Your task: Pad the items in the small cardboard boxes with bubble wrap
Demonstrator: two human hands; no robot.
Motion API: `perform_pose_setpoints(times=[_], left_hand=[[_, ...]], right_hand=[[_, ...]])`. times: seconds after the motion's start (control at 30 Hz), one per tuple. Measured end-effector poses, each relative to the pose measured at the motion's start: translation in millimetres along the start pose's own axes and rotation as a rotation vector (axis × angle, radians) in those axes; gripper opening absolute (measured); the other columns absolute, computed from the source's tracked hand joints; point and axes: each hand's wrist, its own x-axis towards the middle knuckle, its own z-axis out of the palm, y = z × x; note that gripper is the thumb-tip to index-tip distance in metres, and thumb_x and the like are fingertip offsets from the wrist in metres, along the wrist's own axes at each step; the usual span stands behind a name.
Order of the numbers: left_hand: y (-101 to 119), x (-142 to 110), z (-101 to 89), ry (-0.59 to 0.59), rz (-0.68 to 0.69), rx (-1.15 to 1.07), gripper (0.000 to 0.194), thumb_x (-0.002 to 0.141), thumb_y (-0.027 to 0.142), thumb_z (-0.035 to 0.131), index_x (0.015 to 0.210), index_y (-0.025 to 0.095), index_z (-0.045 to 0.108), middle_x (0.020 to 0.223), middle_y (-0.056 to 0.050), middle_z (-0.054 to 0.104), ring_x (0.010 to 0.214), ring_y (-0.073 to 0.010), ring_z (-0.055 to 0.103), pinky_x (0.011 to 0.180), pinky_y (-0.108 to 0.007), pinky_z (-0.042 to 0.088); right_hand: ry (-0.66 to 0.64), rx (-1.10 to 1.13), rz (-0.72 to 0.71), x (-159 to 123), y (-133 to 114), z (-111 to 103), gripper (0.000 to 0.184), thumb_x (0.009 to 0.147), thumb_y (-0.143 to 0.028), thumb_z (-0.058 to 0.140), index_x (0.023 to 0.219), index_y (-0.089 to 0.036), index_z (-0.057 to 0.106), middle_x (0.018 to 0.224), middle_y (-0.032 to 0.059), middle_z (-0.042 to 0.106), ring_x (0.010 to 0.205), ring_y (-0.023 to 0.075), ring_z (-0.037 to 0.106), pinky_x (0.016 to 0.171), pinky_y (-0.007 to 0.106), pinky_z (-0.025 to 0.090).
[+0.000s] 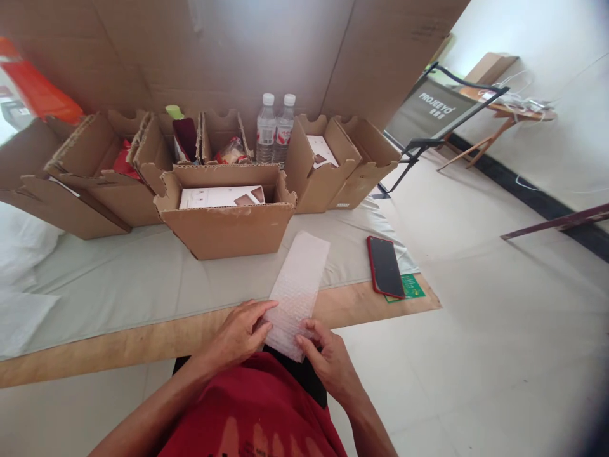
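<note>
Translucent white rectangular bubble-wrap piece (301, 273) sits between both hands, near end past the edge of the brown wooden tabletop (162, 337), far end over pale green cloth (143, 279). Flat, elongated, dimpled. Right hand (328, 355) holds its near right edge, fingers curled. Left hand (240, 333) touches left edge, forefinger extended, thumb apart; can't tell if pinching.

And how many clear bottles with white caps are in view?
2: the left bottle and, beside it, the right bottle, both standing behind the front cardboard box. More could be hidden.
</note>
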Motion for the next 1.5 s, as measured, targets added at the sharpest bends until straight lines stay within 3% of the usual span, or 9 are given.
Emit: perform_pose_setpoints(times=[0.17, 0.37, 0.53, 0.67, 0.83, 1.1, 1.23, 1.37, 1.5], left_hand=[[-5, 12, 13.6, 0.03, -0.008, 0.153, 0.049, 0.089, 0.019, 0.05, 0.136, 0.016, 0.061, 0.099, -0.011, 0.073, 0.089, -0.0257, 0.065, 0.089, -0.042, 0.054], [-9, 9, 13.9, 0.05, 0.022, 0.205, 0.048, 0.09, 0.019, 0.052, 0.138, 0.02, 0.058, 0.104, -0.011, 0.072, 0.097, -0.0267, 0.065, 0.094, -0.045, 0.053], [-15, -8, 2.8, 0.085, 0.222, 0.181, 0.052, 0.092, 0.032, 0.064, 0.142, 0.023, 0.052, 0.135, -0.014, 0.062, 0.123, -0.0296, 0.058, 0.104, -0.046, 0.049], [-16, -8, 3.8, 0.063, 0.31, 0.167, 0.042, 0.097, 0.021, 0.054, 0.139, 0.023, 0.055, 0.122, -0.011, 0.07, 0.112, -0.0264, 0.063, 0.099, -0.045, 0.051], [-12, 13, 18.4, 0.133, 0.203, 0.267, 0.036, 0.098, 0.018, 0.048, 0.131, 0.015, 0.061, 0.098, -0.011, 0.073, 0.089, -0.0258, 0.066, 0.085, -0.044, 0.057], [-13, 7, 14.4, 0.154, 0.338, 0.317, 0.036, 0.093, 0.017, 0.058, 0.129, 0.017, 0.06, 0.137, -0.016, 0.058, 0.125, -0.0317, 0.053, 0.104, -0.048, 0.048], [-14, 6, 12.7, 0.105, 0.437, 0.252, 0.039, 0.094, 0.007, 0.051, 0.131, 0.018, 0.056, 0.118, -0.011, 0.068, 0.114, -0.0265, 0.057, 0.099, -0.045, 0.05], [-9, 25, 17.8, 0.12, 0.348, 0.286, 0.037, 0.095, 0.009, 0.049, 0.131, 0.014, 0.056, 0.099, -0.01, 0.069, 0.092, -0.0254, 0.06, 0.081, -0.043, 0.056], [-8, 39, 21.9, 0.176, 0.323, 0.395, 0.036, 0.094, 0.01, 0.05, 0.129, 0.013, 0.058, 0.109, -0.014, 0.067, 0.098, -0.0283, 0.06, 0.086, -0.048, 0.056]], right_hand=[[0.371, -0.38, -0.292, -17, 4, -3, 0.025, 0.094, -0.027, 0.063, 0.119, -0.02, 0.063, 0.092, 0.0067, 0.071, 0.079, 0.0214, 0.066, 0.072, 0.035, 0.053], [0.169, -0.556, -0.496, -25, 2, 16, 0.032, 0.092, -0.02, 0.062, 0.124, -0.02, 0.063, 0.137, 0.0154, 0.061, 0.125, 0.0323, 0.056, 0.099, 0.051, 0.046], [0.251, -0.437, -0.458, -10, 9, 28, 0.025, 0.096, -0.008, 0.051, 0.109, -0.022, 0.067, 0.109, 0.0079, 0.074, 0.1, 0.0234, 0.066, 0.085, 0.04, 0.05], [0.244, -0.247, -0.338, -1, 10, 20, 0.019, 0.1, -0.018, 0.052, 0.112, -0.021, 0.066, 0.096, 0.0052, 0.076, 0.083, 0.0201, 0.069, 0.074, 0.033, 0.054], [0.406, -0.419, -0.403, -2, 8, 11, 0.024, 0.097, -0.018, 0.057, 0.12, -0.021, 0.064, 0.117, 0.0115, 0.071, 0.105, 0.0255, 0.066, 0.086, 0.04, 0.053], [0.194, -0.505, -0.501, 4, 14, 10, 0.027, 0.096, -0.011, 0.052, 0.119, -0.02, 0.063, 0.116, 0.0091, 0.072, 0.109, 0.0253, 0.063, 0.091, 0.043, 0.048], [0.14, -0.377, -0.478, 12, 13, 3, 0.026, 0.098, -0.012, 0.051, 0.12, -0.021, 0.062, 0.104, 0.0058, 0.074, 0.097, 0.0223, 0.065, 0.083, 0.038, 0.051], [0.302, -0.482, -0.469, 12, 14, 0, 0.029, 0.098, -0.016, 0.053, 0.126, -0.02, 0.06, 0.118, 0.0107, 0.07, 0.102, 0.0258, 0.063, 0.083, 0.041, 0.05], [0.281, -0.595, -0.5, 16, 20, 2, 0.03, 0.097, -0.017, 0.055, 0.126, -0.021, 0.061, 0.131, 0.0126, 0.065, 0.114, 0.0301, 0.059, 0.088, 0.046, 0.047]])
